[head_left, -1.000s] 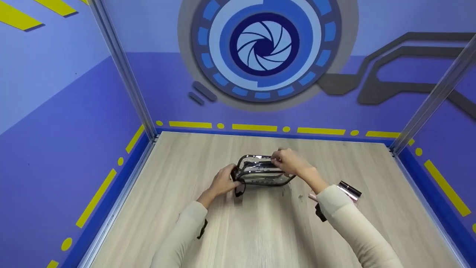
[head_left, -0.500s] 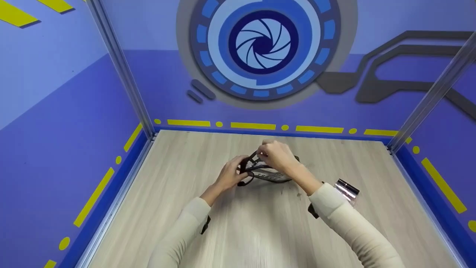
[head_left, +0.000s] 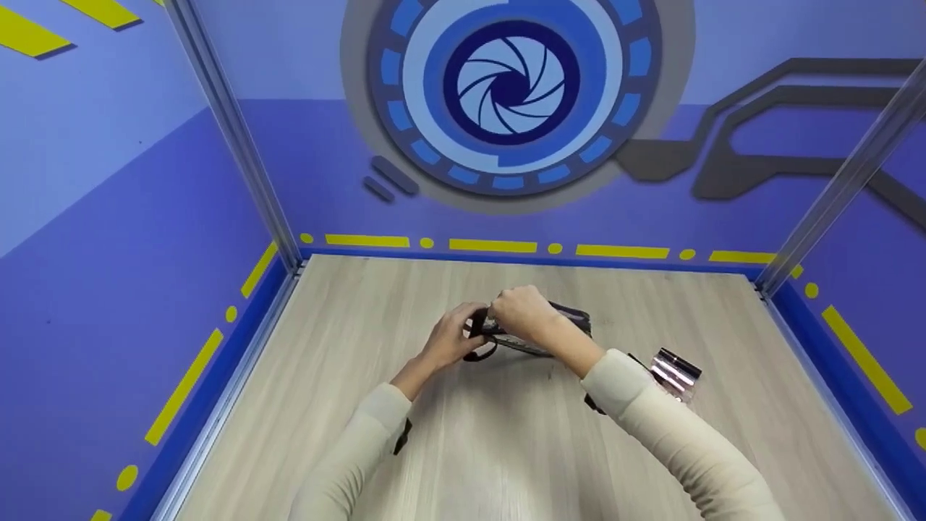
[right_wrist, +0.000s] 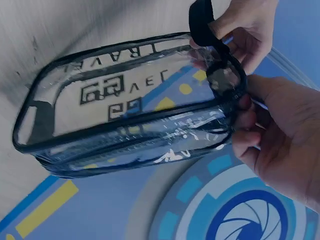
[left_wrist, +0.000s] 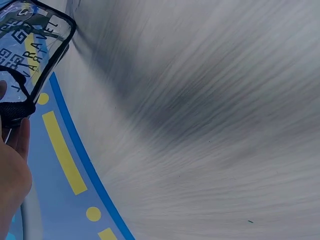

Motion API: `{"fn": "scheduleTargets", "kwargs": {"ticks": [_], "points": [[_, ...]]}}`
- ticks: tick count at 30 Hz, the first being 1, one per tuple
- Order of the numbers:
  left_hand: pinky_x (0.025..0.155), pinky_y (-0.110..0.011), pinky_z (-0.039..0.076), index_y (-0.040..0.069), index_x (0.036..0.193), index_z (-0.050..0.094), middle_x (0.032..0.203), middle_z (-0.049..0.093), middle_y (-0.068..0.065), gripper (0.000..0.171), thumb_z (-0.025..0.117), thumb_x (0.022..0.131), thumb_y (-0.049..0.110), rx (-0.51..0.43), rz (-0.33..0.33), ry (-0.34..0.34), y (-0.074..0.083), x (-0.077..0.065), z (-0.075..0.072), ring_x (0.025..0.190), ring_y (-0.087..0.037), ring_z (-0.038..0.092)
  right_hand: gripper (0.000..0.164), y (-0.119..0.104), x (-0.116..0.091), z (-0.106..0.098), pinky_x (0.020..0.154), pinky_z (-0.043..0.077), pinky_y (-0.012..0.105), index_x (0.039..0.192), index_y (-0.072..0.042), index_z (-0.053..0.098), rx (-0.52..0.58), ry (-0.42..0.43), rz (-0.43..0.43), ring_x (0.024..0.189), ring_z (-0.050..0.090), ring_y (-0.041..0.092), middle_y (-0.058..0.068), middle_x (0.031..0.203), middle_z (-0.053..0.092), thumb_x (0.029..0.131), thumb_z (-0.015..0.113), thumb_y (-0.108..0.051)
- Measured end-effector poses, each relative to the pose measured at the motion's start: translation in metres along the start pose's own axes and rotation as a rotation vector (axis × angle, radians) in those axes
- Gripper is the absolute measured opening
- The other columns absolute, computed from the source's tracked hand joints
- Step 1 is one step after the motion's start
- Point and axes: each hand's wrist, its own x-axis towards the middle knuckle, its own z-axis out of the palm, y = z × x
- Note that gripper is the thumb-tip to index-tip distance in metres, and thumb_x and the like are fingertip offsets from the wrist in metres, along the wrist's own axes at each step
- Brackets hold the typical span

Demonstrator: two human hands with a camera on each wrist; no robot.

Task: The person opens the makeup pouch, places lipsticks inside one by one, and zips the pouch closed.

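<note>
A clear toiletry bag (right_wrist: 120,95) with black piping and "TRAVEL" lettering is held up over the table, its long side slanting across the right wrist view. My left hand (head_left: 447,340) grips its left end by the black strap (right_wrist: 201,25), thumb and fingers on either side. At that same end my right hand (head_left: 522,312) has its fingers curled at the black-edged corner where the zipper runs, pinching there. The zipper pull itself is hidden by the fingers. Through the clear plastic the wall pattern shows. In the left wrist view, the bag's lettered end (left_wrist: 32,55) is beside my fingers.
Black, silver and pink cosmetic tubes (head_left: 676,370) lie together on the wood-grain table (head_left: 499,449), right of the right forearm. Blue-purple panels (head_left: 275,174) with yellow marks rise at the back and both sides.
My right hand has moved left along the bag's top edge, from its right part to the left end beside the left hand. The bag has turned slightly; the left hand keeps its grip.
</note>
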Motion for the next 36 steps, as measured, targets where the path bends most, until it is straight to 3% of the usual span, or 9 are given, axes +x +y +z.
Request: {"fn": "scheduleTargets", "kwargs": {"ticks": [10,17,23,31,36], "points": [[0.075,-0.037,0.062,0.007,0.121,0.069,0.113,0.072,-0.012,0.040,0.083,0.084,0.011,-0.014,0.015,-0.008,-0.003,0.002,-0.002,0.101,-0.023,0.068,0.022,-0.003,0.013,-0.009,0.062,0.063,0.040,0.073,-0.012,0.073,-0.073,-0.172,-0.001,0.068,0.071,0.023,0.006,0.079,0.076,0.092,0.071,-0.021],[0.074,-0.033,0.061,0.009,0.121,0.070,0.109,0.074,-0.013,0.040,0.083,0.084,0.013,-0.011,0.001,-0.009,-0.004,-0.001,0.000,0.096,-0.021,0.070,0.016,-0.002,0.012,0.001,0.056,0.061,0.038,0.076,-0.012,0.075,-0.129,-0.040,-0.032,0.065,0.071,0.021,0.004,0.078,0.076,0.091,0.072,-0.015],[0.075,-0.031,0.060,0.005,0.116,0.071,0.104,0.074,-0.008,0.037,0.084,0.082,0.015,0.039,-0.052,0.001,-0.003,-0.005,0.003,0.094,-0.020,0.069,0.013,0.001,0.005,0.014,0.054,0.061,0.037,0.077,-0.008,0.072,-0.064,0.070,-0.038,0.064,0.070,0.022,0.006,0.077,0.073,0.089,0.071,-0.011],[0.075,-0.032,0.058,0.004,0.111,0.071,0.101,0.075,-0.008,0.032,0.082,0.085,0.020,0.085,-0.067,0.002,-0.004,0.002,0.002,0.092,-0.021,0.070,0.015,0.003,0.002,0.024,0.053,0.059,0.043,0.076,-0.003,0.064,0.065,0.170,0.160,0.063,0.065,0.026,0.010,0.074,0.065,0.081,0.071,-0.015],[0.074,-0.028,0.057,0.006,0.108,0.072,0.098,0.075,-0.007,0.027,0.082,0.086,0.019,0.082,-0.106,0.004,-0.008,0.005,-0.002,0.091,-0.020,0.070,0.017,0.007,0.001,0.024,0.054,0.058,0.045,0.077,-0.001,0.059,0.213,0.230,0.324,0.064,0.063,0.030,0.013,0.076,0.063,0.078,0.071,-0.013]]}}
